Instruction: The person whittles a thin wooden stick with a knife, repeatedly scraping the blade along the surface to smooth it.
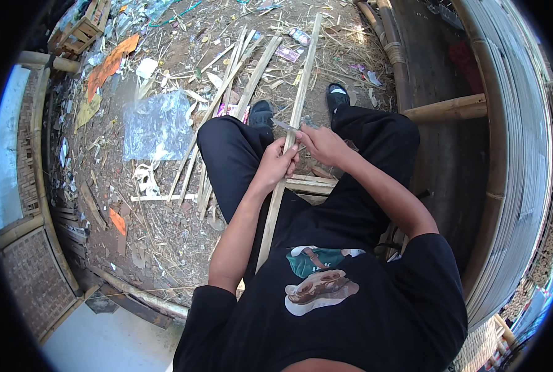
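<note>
A long pale bamboo strip point(306, 68) runs from between my knees out over the littered ground. My left hand point(277, 162) is closed around the strip just above my lap. My right hand point(321, 144) grips a knife point(285, 126) whose blade lies against the strip right beside the left hand. The strip's lower end passes down toward my chest. I sit in black trousers and black shoes, knees apart.
Several loose bamboo strips point(227, 87) lie on the ground to the left. A clear plastic sheet point(157, 124) lies further left. Short bamboo pieces point(310, 185) lie under my legs. A curved bamboo bench frame point(512, 155) is at right, a woven panel point(31, 273) lower left.
</note>
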Available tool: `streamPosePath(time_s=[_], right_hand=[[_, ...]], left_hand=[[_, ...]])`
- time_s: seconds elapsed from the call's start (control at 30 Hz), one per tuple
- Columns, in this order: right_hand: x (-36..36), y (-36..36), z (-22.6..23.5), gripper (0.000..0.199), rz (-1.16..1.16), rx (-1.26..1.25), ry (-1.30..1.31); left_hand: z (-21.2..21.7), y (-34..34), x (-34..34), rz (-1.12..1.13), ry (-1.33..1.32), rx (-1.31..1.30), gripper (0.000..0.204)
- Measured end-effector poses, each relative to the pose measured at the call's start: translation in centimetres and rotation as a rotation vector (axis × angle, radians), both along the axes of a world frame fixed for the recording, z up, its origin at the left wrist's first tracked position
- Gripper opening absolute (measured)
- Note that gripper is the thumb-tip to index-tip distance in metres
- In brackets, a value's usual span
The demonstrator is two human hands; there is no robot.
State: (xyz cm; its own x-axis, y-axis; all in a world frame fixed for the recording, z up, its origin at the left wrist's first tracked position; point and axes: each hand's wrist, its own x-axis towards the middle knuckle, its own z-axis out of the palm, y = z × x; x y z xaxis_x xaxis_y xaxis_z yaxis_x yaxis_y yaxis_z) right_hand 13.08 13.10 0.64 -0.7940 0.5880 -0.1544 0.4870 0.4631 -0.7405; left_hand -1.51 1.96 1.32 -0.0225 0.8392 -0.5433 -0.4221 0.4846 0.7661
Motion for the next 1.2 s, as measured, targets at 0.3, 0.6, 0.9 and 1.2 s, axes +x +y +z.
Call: streamPosePath(time_s=[0.3,0.6,0.9,1.2], right_hand=[[-0.1,-0.9,-1.3,0.041,0.111,0.071,-0.04],[-0.7,1.3,-3.1,0.046,0.082,0.049,-0.059],[-0.8,5.9,-3.0,0.044,-0.128,0.026,-0.037],[-0.2,0.5,0.1,0.042,0.11,-0.025,-0.027]], left_hand=[[-1.2,-0.3,0.8,-0.102,0.539,0.025,0.024],[0.1,-0.5,1.3,-0.174,0.869,0.06,0.02],[1.2,-0.7,1.5,-0.164,0.866,0.065,0.021],[0.0,-1.3,0.6,-0.139,0.563,0.032,0.024]])
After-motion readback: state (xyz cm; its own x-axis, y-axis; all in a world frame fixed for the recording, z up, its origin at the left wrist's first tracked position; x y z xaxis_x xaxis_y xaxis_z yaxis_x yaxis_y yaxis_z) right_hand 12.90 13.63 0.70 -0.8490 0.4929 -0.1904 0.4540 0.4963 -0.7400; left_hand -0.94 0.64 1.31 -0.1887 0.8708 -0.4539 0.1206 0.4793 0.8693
